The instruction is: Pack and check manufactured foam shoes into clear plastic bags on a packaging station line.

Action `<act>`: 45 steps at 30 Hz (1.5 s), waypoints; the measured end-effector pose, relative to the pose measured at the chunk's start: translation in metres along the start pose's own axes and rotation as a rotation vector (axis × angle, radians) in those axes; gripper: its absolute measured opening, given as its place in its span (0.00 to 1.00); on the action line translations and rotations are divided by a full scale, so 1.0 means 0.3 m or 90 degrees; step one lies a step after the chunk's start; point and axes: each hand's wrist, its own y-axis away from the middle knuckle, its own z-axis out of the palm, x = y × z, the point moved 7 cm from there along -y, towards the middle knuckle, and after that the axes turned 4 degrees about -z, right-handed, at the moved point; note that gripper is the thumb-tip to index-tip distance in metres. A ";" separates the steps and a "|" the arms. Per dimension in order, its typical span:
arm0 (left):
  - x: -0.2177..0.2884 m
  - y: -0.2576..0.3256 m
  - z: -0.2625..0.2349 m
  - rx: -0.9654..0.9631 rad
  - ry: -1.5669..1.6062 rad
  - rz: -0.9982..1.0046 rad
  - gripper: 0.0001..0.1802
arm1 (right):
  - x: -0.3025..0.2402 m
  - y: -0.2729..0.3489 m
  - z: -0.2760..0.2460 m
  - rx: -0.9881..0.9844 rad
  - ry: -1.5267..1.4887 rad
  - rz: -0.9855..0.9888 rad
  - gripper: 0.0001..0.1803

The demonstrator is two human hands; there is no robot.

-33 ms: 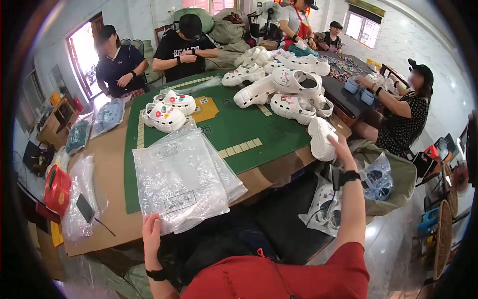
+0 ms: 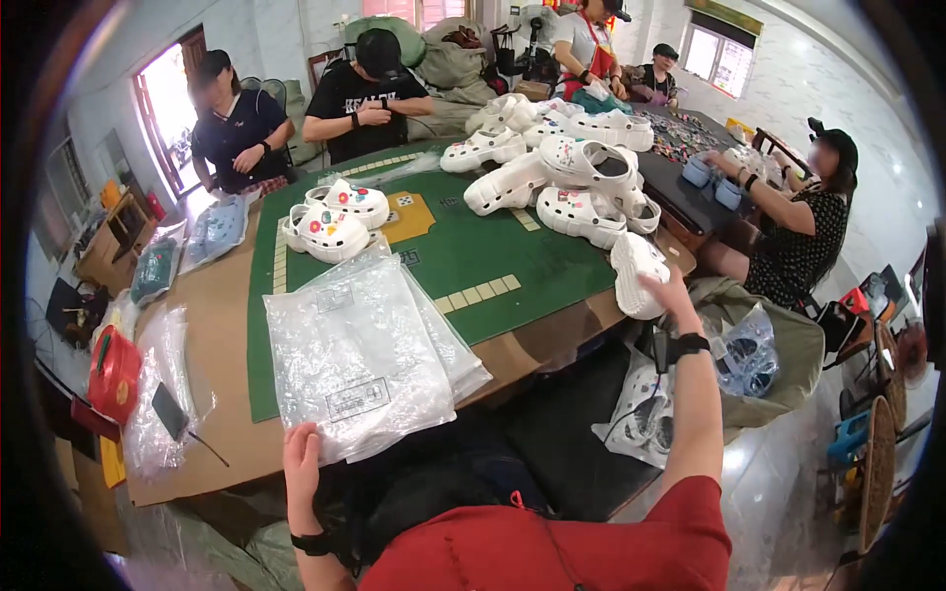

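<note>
My right hand point(image 2: 668, 294) is closed on a white clog point(image 2: 636, 271) at the table's right edge, its pale sole facing me. Beside it rises a heap of white clogs point(image 2: 581, 202), some with colourful charms. My left hand point(image 2: 303, 458) pinches the near left corner of a clear plastic bag point(image 2: 345, 345), the top one of a small overlapping stack at the table's front edge. Just beyond the bags, a pair of white clogs point(image 2: 335, 222) with bright charms rests on the green mat point(image 2: 493, 261).
Clear packaging point(image 2: 163, 384), a red bag point(image 2: 115, 374) and bagged clogs point(image 2: 217, 229) lie along the left side. On my right, bagged white clogs point(image 2: 645, 409) and an open sack point(image 2: 774, 330) sit below table height. Several people work around the tables; one handles blue clogs point(image 2: 711, 177).
</note>
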 end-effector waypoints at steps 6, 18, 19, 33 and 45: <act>-0.005 -0.004 -0.007 -0.013 0.005 0.003 0.12 | -0.359 0.071 0.035 0.101 0.416 0.032 0.57; 0.116 -0.002 0.037 -0.009 -0.200 -0.014 0.27 | -0.576 -0.547 0.380 0.097 0.318 -0.222 0.45; 0.112 0.010 0.035 -0.016 -0.207 -0.053 0.28 | -0.575 -0.553 0.403 0.069 0.338 -0.155 0.48; 0.161 0.021 0.039 -0.034 -0.283 -0.003 0.29 | -1.035 -0.172 0.427 0.166 0.191 -0.483 0.16; 0.164 0.017 0.046 -0.014 -0.271 0.071 0.24 | -1.322 0.587 0.878 -0.134 0.009 -0.517 0.17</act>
